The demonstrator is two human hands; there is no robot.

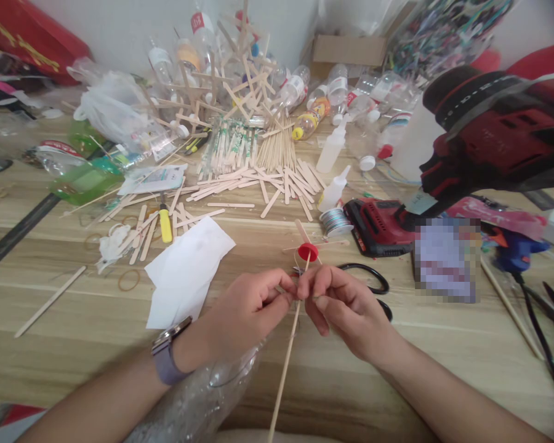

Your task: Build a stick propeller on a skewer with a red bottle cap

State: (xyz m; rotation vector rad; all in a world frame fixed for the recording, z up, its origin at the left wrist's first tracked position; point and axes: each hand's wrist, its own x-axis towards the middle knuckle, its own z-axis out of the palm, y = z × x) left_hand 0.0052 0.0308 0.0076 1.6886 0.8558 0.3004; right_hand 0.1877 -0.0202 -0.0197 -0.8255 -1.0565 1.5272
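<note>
A long thin wooden stick runs up from the bottom edge between my hands. Near its upper end is a red bottle cap, with a fine wire loop beside it. My left hand, wearing a watch, has thumb and forefinger pinched right beside the stick. My right hand is closed too, its fingertips meeting the stick from the other side. What each pinch holds is too small to make out. Black-handled scissors lie partly behind my right hand. Flat craft sticks show behind the cap.
A wire spool and a red cordless drill stand beyond my right hand. White paper and a yellow-handled screwdriver lie left. Craft sticks, glue bottles and plastic bottles crowd the back.
</note>
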